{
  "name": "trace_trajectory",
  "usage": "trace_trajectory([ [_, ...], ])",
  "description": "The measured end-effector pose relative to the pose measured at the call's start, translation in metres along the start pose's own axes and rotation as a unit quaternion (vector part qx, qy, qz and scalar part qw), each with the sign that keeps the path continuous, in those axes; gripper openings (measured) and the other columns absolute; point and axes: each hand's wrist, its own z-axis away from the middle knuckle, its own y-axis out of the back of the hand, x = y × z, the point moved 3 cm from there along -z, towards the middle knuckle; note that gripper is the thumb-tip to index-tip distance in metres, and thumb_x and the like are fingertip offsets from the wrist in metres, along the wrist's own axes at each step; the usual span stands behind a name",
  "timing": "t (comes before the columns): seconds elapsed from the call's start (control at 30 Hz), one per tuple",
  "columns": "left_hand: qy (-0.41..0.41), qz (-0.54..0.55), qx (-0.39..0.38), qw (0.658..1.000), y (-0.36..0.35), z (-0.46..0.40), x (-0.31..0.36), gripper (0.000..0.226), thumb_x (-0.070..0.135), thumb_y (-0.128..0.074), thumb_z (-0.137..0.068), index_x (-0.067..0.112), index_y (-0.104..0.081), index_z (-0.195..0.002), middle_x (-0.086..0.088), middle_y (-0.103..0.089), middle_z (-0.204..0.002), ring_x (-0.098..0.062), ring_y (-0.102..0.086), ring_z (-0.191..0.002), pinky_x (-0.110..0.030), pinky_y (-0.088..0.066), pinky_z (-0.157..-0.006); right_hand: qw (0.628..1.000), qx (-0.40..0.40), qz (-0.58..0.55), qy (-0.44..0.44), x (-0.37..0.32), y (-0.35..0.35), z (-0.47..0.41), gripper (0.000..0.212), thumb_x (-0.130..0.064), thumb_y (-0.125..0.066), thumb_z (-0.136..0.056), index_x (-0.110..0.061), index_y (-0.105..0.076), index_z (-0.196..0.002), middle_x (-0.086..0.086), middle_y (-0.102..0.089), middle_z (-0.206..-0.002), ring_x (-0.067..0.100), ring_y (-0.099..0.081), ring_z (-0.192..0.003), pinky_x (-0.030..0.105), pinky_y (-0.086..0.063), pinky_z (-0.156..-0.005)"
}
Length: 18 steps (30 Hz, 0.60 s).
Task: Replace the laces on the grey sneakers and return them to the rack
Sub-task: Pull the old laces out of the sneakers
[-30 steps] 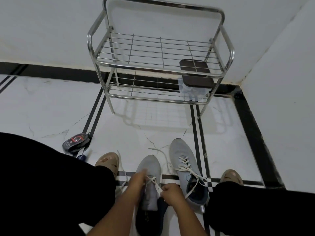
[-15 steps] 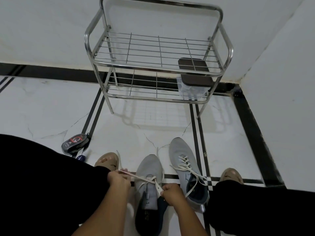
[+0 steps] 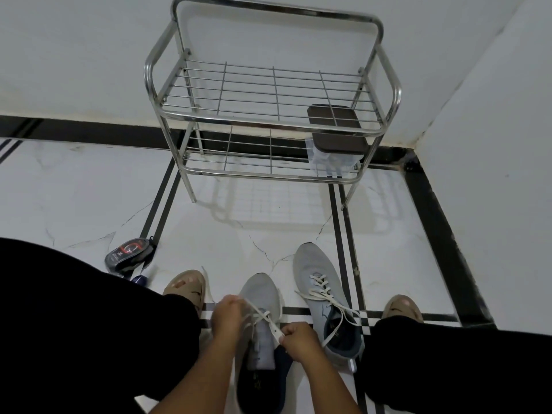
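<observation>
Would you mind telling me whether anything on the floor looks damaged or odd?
Yes: the white floor tile shows thin dark cracks branching between the rack and the sneakers. The right sneaker's lace also trails loose, untied.

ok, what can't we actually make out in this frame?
Head view only:
- Heel of the near sneaker: cut off by the bottom edge and covered by the forearms.
- Lace ends: hidden inside the left hand and right hand.
- Box contents on the rack: masked by its dark lid.
- Label on the dark object on the floor: too small.
</observation>
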Motion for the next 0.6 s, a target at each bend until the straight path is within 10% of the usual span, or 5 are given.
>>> trace_trajectory([
  [0.1,0.121,0.257,-0.027,0.958,0.015,-0.016,0.015,0.033,0.007,-0.034,-0.095,-0.01,-0.061,-0.1,-0.013,-0.059,-0.085,-0.007,-0.039,-0.028,-0.018,-0.036,-0.037,1.0,0.001,-0.003,-0.009,0.002,0.003,-0.001,0.015,-0.012,-0.057,-0.089,-0.011,-0.072,-0.092,0.006,-0.063,-0.091,0.02,-0.062,-0.091,0.026,-0.051,-0.079],
  [0.17,0.035,-0.081,-0.07,0.994,0.008,-0.017,0.025,0.04,0.023,-0.038,-0.099,-0.011,-0.057,-0.109,-0.015,-0.059,-0.089,-0.02,-0.06,-0.057,-0.035,-0.051,-0.067,1.0,-0.001,0.02,-0.002,-0.001,0.001,0.0,0.018,-0.01,-0.055,-0.087,-0.013,-0.062,-0.07,0.006,-0.057,-0.083,0.016,-0.055,-0.081,0.025,-0.045,-0.068],
  [0.23,-0.122,-0.408,-0.13,0.896,-0.01,-0.009,0.017,0.035,0.031,-0.052,-0.093,0.002,-0.047,-0.113,-0.013,-0.062,-0.103,-0.029,-0.063,-0.095,-0.038,-0.05,-0.085,1.0,0.003,0.028,-0.001,-0.004,0.0,-0.001,0.029,-0.009,-0.054,-0.085,-0.017,-0.05,-0.058,0.007,-0.055,-0.081,0.017,-0.053,-0.077,0.022,-0.039,-0.065],
  [0.33,-0.15,-0.515,-0.124,0.835,-0.026,0.009,-0.013,0.033,0.031,-0.051,-0.094,0.012,-0.047,-0.121,-0.008,-0.064,-0.114,-0.026,-0.063,-0.103,-0.036,-0.049,-0.085,1.0,0.004,0.031,0.0,-0.006,-0.001,0.0,0.019,-0.009,-0.055,-0.084,-0.015,-0.06,-0.067,0.008,-0.056,-0.081,0.017,-0.055,-0.078,0.021,-0.037,-0.064],
  [0.6,0.057,-0.2,-0.034,0.977,-0.006,-0.012,-0.006,0.014,0.018,-0.055,-0.093,0.013,-0.068,-0.098,-0.007,-0.06,-0.107,-0.024,-0.062,-0.104,-0.028,-0.048,-0.084,1.0,0.005,-0.013,0.02,-0.003,-0.002,-0.008,0.023,-0.013,-0.056,-0.089,-0.002,-0.071,-0.102,0.018,-0.07,-0.101,0.025,-0.064,-0.09,0.031,-0.052,-0.077],
])
